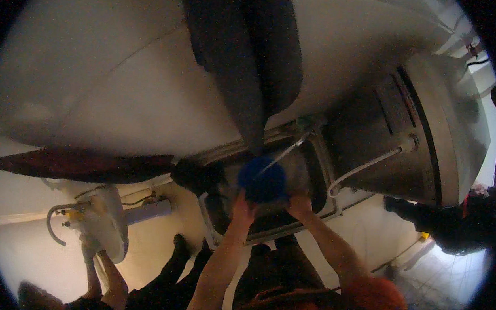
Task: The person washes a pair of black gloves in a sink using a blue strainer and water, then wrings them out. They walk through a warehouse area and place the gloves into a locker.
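A round blue container [262, 180], perhaps a bowl or bucket, is inside a rectangular metal-rimmed sink [328, 188]. My left hand [243, 209] grips its near left edge. On the near right side, my right hand [300, 205] is closed at the edge, its fingertips partly hidden. From the far right corner of the sink a thin pale streak [285, 151] slants down to the container; whether it is a spout or running water I cannot tell. The dim light hides what the container holds.
A metal cabinet [368, 145] with a pale curved pipe [366, 165] adjoins the sink's right side. Grey cloth [237, 58] hangs above. To the left, another person's hands [94, 251] are at a white basin [105, 214] with a curved tap [53, 222]. A dark red object [82, 165] stretches along the wall.
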Demonstrator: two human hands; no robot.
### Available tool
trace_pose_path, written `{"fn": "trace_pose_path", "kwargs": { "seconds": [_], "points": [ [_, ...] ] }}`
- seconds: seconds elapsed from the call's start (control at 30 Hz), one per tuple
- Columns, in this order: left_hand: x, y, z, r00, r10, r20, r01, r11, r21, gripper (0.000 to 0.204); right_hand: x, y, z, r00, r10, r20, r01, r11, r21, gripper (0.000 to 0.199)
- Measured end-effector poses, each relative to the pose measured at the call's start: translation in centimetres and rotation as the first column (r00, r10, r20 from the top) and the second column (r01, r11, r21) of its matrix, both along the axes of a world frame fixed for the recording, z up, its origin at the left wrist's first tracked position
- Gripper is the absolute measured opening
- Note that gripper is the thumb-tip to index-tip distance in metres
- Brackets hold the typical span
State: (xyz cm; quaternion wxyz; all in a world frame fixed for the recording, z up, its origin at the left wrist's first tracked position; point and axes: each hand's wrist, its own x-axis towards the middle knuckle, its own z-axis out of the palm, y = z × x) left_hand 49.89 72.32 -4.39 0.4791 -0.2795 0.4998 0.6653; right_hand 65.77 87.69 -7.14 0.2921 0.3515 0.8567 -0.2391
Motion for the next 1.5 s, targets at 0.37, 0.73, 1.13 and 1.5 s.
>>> {"fn": "trace_pose_path", "kwargs": {
  "seconds": [0.37, 0.73, 1.13, 1.5],
  "points": [
    [-1.3, 6.2, -4.0, 0.995, -0.081, 0.063, 0.068, 0.981, 0.182, 0.053, -7.3, 2.7, -3.9, 0.060, -0.987, 0.151, -0.255, -0.161, -0.953, 0.033],
    [-0.2, 14.0, -11.3, 0.994, 0.064, 0.086, -0.108, 0.560, 0.821, 0.038, -12.9, 4.1, -14.5, 0.183, -0.911, 0.369, -0.581, -0.403, -0.707, 0.030],
    [2.2, 15.1, -16.6, 0.320, -0.023, -0.947, 0.458, 0.879, 0.133, 0.042, -10.1, 2.7, -6.3, 0.728, -0.339, -0.596, 0.477, 0.875, 0.085, 0.040],
    [-4.3, 12.7, -3.9, -0.471, -0.472, -0.745, 0.735, 0.256, -0.627, 0.019, -10.1, 8.8, -9.3, 0.811, -0.553, -0.191, 0.453, 0.801, -0.391, 0.040]
  ]
}}
